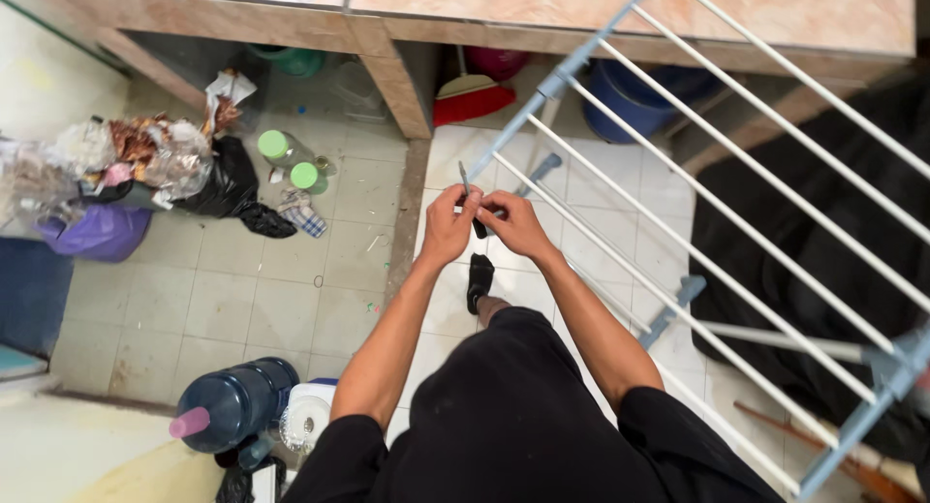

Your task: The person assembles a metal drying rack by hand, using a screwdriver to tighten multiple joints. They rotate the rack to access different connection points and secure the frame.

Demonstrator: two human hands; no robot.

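My left hand (448, 227) and my right hand (513, 224) meet in front of me, both pinching a small dark object (479, 229) at the end of a white rod of a clothes drying rack (736, 183). A thin grey piece (464, 179) sticks up from my left fingers. What the small object is I cannot tell. Below my hands, my foot in a black sock (480, 278) rests on the tiled floor.
A red broom (473, 98) and a blue bucket (630, 106) stand under the stone counter (542, 9). Trash bags (145, 174) and green-capped bottles (291, 159) lie at the left. A large blue water jug (237, 401) sits near my left side. Black cloth (804, 232) hangs on the right.
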